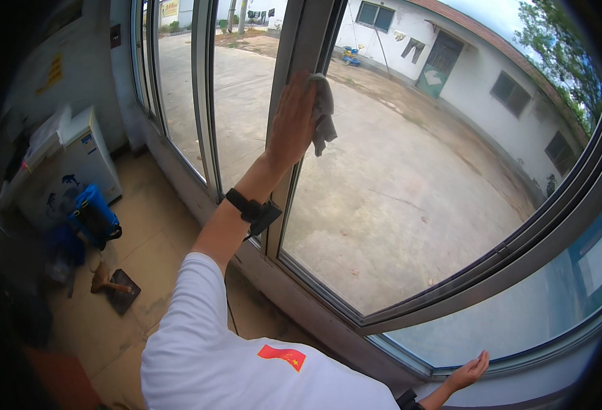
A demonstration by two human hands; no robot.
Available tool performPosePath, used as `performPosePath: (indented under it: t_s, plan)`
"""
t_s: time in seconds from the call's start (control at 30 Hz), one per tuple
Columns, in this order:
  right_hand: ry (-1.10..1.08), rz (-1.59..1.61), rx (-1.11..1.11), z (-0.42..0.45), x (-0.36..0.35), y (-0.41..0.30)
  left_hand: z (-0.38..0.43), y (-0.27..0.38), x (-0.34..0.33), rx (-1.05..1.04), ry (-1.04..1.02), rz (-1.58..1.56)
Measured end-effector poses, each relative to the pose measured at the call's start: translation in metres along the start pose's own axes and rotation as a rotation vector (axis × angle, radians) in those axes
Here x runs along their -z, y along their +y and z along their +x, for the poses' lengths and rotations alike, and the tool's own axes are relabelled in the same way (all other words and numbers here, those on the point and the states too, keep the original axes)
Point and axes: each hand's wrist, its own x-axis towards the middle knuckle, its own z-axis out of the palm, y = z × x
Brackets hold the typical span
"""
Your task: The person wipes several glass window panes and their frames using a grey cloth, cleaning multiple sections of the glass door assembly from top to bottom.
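My left hand (293,120) is raised at the upright metal window frame (308,38). It presses a grey cloth (323,115) near the edge where frame meets glass, and the cloth's loose end hangs down over the pane (408,195). A black strap with a small device (255,211) circles my left wrist. Low on the right, my right hand (467,371) is beside the lower window rail (516,363), palm turned up and fingers slightly curled. Nothing shows in it. Whether it touches the rail I cannot tell.
On the left, a white chest freezer (93,154) stands by the wall. A blue and black backpack-like container (95,215) is before it, with a brown object (107,282) on the tiled floor (152,251). Past the glass are a concrete yard and a white building (475,66).
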Motion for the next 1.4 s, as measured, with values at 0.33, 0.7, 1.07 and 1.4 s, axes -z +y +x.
performPosePath:
  t_s: [0.33,0.7,1.07,1.4]
  plan:
    - [0.102,-0.214,0.003,-0.021,0.029,0.060,0.110,-0.036,0.008,-0.211,0.229,-0.007]
    - [0.025,0.024,-0.039,-0.001,-0.024,-0.011,-0.099,-0.014,0.001,0.105,-0.091,-0.064]
    - [-0.044,0.061,0.070,0.002,-0.048,-0.046,-0.283,0.023,0.001,0.317,-0.416,-0.002]
    - [-0.003,0.007,0.029,-0.010,-0.016,-0.029,-0.004,-0.007,0.008,0.001,-0.059,-0.080]
